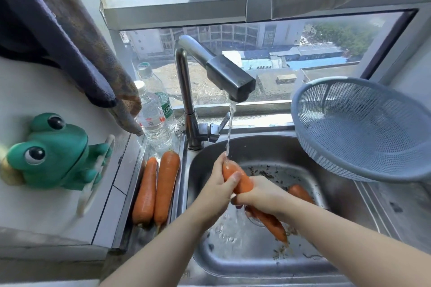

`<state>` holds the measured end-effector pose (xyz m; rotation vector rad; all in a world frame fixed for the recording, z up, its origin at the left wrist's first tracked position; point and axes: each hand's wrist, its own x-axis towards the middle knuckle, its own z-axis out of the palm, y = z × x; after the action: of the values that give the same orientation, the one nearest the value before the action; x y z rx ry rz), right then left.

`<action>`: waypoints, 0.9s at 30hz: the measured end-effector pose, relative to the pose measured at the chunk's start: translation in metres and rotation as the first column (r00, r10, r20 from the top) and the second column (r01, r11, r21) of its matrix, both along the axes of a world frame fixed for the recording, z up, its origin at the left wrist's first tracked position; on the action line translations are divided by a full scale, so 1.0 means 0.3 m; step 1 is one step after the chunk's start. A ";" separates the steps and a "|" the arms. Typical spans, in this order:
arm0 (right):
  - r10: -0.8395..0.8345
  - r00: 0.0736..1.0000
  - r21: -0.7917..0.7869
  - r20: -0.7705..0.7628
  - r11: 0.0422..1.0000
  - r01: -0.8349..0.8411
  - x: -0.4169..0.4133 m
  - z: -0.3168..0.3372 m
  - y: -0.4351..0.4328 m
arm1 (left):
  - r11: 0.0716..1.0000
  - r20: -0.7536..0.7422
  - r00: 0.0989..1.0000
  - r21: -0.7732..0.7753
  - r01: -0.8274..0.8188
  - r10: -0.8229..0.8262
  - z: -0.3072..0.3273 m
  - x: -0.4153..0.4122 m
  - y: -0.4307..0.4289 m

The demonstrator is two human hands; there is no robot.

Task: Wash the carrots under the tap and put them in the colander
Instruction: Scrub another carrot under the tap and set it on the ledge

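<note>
I see a long orange carrot (pixel 245 184), wet and glistening, held over the stainless steel sink (pixel 256 261), thick end up under the thin stream from the steel tap (pixel 186 91), tapered tip slanting down to the right above the drain. The left hand (pixel 219 184) wraps the thick end, fingers curled tight around it. The right hand (pixel 261 196) clamps the carrot's middle, knuckles up, fingers closed underneath. Both forearms reach in from below. Another orange carrot (pixel 300 193) lies in the basin behind the right hand, and two more (pixel 145 191) rest side by side on the left ledge. The blue-grey plastic colander (pixel 338 165) sits tilted at the sink's right.
</note>
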<state>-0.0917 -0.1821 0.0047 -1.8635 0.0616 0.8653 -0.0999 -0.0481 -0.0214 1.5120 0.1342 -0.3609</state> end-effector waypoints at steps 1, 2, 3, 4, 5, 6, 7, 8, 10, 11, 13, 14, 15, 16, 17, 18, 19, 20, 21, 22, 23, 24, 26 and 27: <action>0.036 0.999 -0.039 0.023 0.999 -0.035 -0.001 -0.002 -0.001 | 1.000 -0.002 1.000 -0.001 -0.011 0.011 -0.004 -0.004 0.008; 0.073 0.995 -0.091 0.072 0.994 -0.066 0.000 -0.006 0.002 | 0.999 -0.003 0.999 -0.002 -0.051 0.051 -0.004 -0.004 0.010; 0.113 0.983 -0.164 0.147 0.982 -0.089 0.002 -0.015 0.008 | 0.994 -0.005 0.994 -0.002 -0.113 0.113 -0.001 0.000 0.005; 0.167 0.958 -0.255 0.234 0.961 -0.105 0.004 -0.027 0.016 | 0.983 -0.009 0.983 -0.008 -0.185 0.185 0.001 0.007 -0.005; 0.216 0.924 -0.337 0.316 0.936 -0.104 0.006 -0.038 0.023 | 0.966 -0.012 0.966 -0.014 -0.260 0.260 0.004 0.014 -0.018; 0.254 0.890 -0.397 0.377 0.913 -0.093 0.007 -0.051 0.031 | 0.943 -0.016 0.943 -0.022 -0.333 0.332 0.003 0.021 -0.030; 0.275 0.864 -0.428 0.422 0.901 -0.078 0.008 -0.061 0.038 | 0.917 -0.029 0.917 -0.043 -0.398 0.397 0.006 0.029 -0.042; 0.281 0.850 -0.444 0.445 0.894 -0.063 0.010 -0.072 0.046 | 0.890 -0.053 0.891 -0.056 -0.453 0.451 0.010 0.040 -0.050; 0.266 0.842 -0.444 0.469 0.895 -0.036 0.009 -0.086 0.058 | 0.844 -0.138 0.847 -0.097 -0.528 0.514 0.018 0.065 -0.054; 0.256 0.843 -0.441 0.474 0.897 -0.025 0.010 -0.086 0.060 | 0.826 -0.196 0.834 -0.145 -0.545 0.516 0.021 0.076 -0.051; 0.198 0.866 -0.402 0.459 0.916 0.004 0.011 -0.068 0.052 | 0.795 -0.312 0.825 -0.254 -0.550 0.471 0.038 0.091 -0.039; 0.163 0.884 -0.372 0.439 0.928 0.013 0.013 -0.057 0.044 | 0.785 -0.347 0.831 -0.306 -0.539 0.435 0.047 0.092 -0.034; 0.145 0.893 -0.348 0.425 0.937 0.013 0.014 -0.046 0.037 | 0.778 -0.366 0.838 -0.345 -0.525 0.404 0.056 0.090 -0.028; 0.145 0.896 -0.334 0.421 0.943 0.005 0.015 -0.040 0.030 | 0.779 -0.365 0.852 -0.373 -0.504 0.376 0.062 0.082 -0.023; 0.151 0.894 -0.321 0.421 0.947 -0.009 0.016 -0.035 0.024 | 0.802 -0.330 0.876 -0.376 -0.464 0.352 0.060 0.070 -0.018; 0.156 0.895 -0.306 0.419 0.952 -0.023 0.018 -0.033 0.022 | 0.852 -0.263 0.910 -0.341 -0.398 0.320 0.054 0.057 -0.008; 0.164 0.897 -0.293 0.411 0.955 -0.040 0.019 -0.029 0.019 | 0.918 -0.174 0.951 -0.263 -0.296 0.257 0.044 0.044 0.004; 0.173 0.900 -0.291 0.399 0.955 -0.054 0.022 -0.029 0.019 | 0.966 -0.094 0.981 -0.180 -0.185 0.170 0.030 0.034 0.013; 0.180 0.900 -0.299 0.396 0.953 -0.060 0.023 -0.029 0.020 | 0.988 -0.036 0.994 -0.113 -0.109 0.105 0.016 0.028 0.021; 0.191 0.893 -0.319 0.408 0.946 -0.056 0.023 -0.029 0.023 | 0.992 -0.013 0.995 -0.072 -0.101 0.100 0.010 0.029 0.023; 0.207 0.878 -0.352 0.432 0.935 -0.048 0.022 -0.030 0.029 | 0.986 -0.013 0.988 -0.058 -0.153 0.153 0.011 0.034 0.019; 0.227 0.860 -0.389 0.458 0.921 -0.036 0.022 -0.033 0.036 | 0.970 -0.030 0.971 -0.059 -0.238 0.236 0.018 0.042 0.012; 0.250 0.831 -0.433 0.496 0.901 -0.012 0.024 -0.042 0.048 | 0.913 -0.119 0.919 -0.117 -0.390 0.377 0.038 0.063 -0.005; 0.251 0.822 -0.440 0.511 0.898 -0.001 0.025 -0.047 0.050 | 0.886 -0.174 0.900 -0.177 -0.429 0.401 0.044 0.071 -0.011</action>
<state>-0.0843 -0.1672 -0.0094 -2.4979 -0.2686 0.3704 -0.0786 -0.0514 -0.0081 1.2080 0.5045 -0.1230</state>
